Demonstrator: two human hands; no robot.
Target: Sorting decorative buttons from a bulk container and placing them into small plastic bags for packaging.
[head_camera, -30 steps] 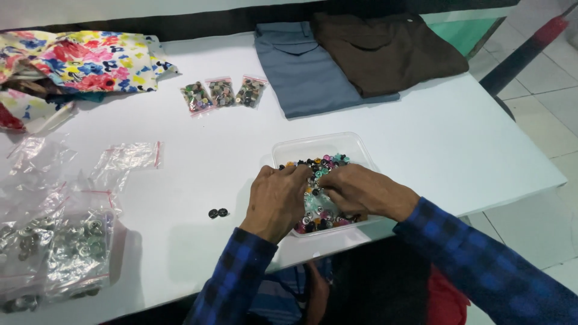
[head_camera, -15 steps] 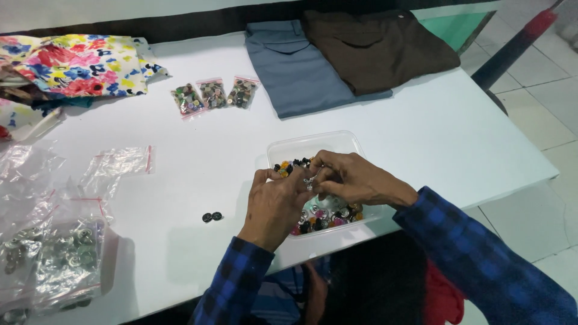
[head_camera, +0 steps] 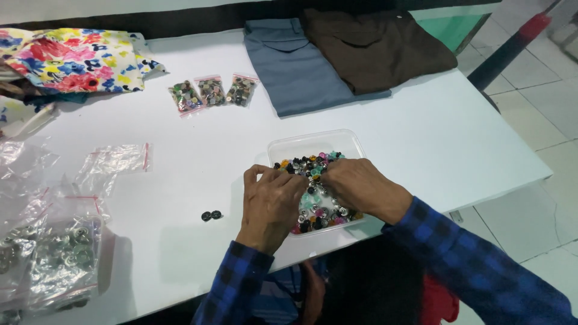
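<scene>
A clear plastic tray [head_camera: 313, 142] full of small mixed-colour buttons [head_camera: 304, 165] sits near the front edge of the white table [head_camera: 433, 138]. My left hand [head_camera: 271, 204] rests over the tray's left side with its fingers curled down into the buttons. My right hand [head_camera: 358, 188] lies over the tray's right half, fingertips pinched together among the buttons where they meet my left fingers. What either hand grips is hidden under the fingers. Two dark buttons [head_camera: 211, 215] lie loose on the table, left of my left hand.
Three small filled bags of buttons [head_camera: 212, 92] lie at mid-table. Empty clear zip bags [head_camera: 117, 159] and bags of metal snaps [head_camera: 60, 259] are at the left. Floral fabric [head_camera: 72, 60], a grey-blue garment [head_camera: 295, 66] and a brown one [head_camera: 373, 48] lie along the far edge.
Both hands stay over the tray; the fingers have shifted slightly among the buttons. The view has tilted a little, nothing else on the table moved.
</scene>
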